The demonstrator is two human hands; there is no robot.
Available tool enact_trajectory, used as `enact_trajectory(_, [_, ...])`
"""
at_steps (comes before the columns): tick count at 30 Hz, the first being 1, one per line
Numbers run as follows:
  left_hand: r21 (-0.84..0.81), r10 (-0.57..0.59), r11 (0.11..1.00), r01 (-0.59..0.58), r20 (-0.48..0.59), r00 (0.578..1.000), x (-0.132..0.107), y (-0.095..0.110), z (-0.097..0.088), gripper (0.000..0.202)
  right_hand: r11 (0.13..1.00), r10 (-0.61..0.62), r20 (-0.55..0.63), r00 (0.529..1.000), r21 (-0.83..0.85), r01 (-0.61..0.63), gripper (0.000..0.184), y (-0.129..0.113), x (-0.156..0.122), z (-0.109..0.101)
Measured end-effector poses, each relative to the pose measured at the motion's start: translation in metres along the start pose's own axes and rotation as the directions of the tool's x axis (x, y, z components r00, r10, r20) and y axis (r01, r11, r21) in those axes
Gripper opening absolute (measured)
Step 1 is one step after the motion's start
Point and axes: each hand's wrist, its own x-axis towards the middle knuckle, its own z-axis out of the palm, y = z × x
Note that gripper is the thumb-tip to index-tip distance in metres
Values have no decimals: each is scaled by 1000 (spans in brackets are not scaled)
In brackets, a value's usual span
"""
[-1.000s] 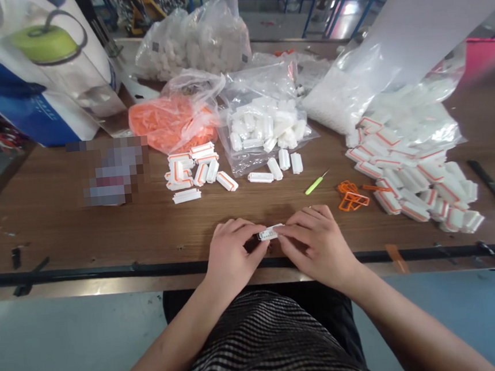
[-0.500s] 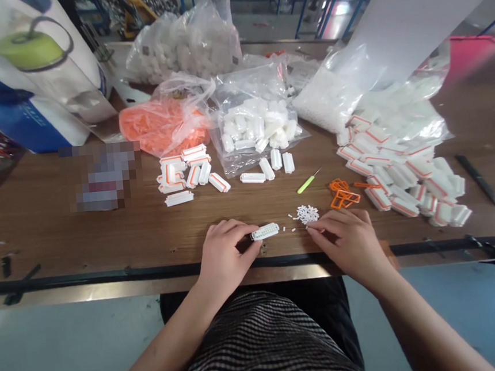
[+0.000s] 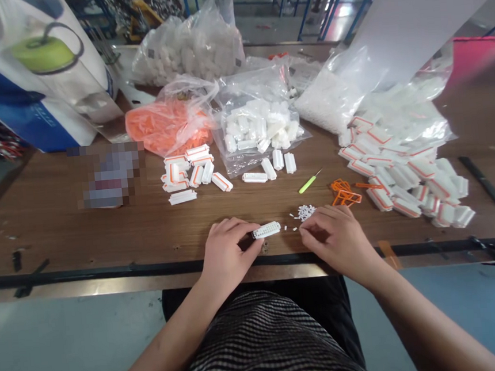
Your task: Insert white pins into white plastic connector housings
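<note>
My left hand (image 3: 229, 247) grips the left end of a white plastic connector housing (image 3: 267, 230) between thumb and fingers, close to the table's front edge. Rows of small holes face up on the housing. My right hand (image 3: 336, 238) is at the near side of a small heap of tiny white pegs (image 3: 305, 212), partly covering it. Its thumb and forefinger come together in a pinch; whatever is between the tips is too small to make out. A few loose pegs (image 3: 294, 228) lie between the housing and my right hand.
Beyond the hands lie a green-handled pick (image 3: 308, 184) and orange frames (image 3: 342, 193). White housings with orange trim are grouped at left (image 3: 177, 177) and piled at right (image 3: 403, 180). Bags of orange parts (image 3: 168, 126) and white housings (image 3: 263, 123) stand behind; a black strip (image 3: 481, 181) lies far right.
My right hand has moved slightly left from the heap's right side, with its thumb and forefinger pinched. My left hand still holds the housing. The whole view has shifted a little.
</note>
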Motion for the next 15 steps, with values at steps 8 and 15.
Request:
enact_trajectory(8, [-21,-24,999,24,11,1000,0,2,0,11,858,112,110,988,491,-152,17,-23,21,22])
enact_trajectory(15, [-39,-36,999,37,18,999,0,2,1,13,896,77,109,991,429,-117,14,-23,23,30])
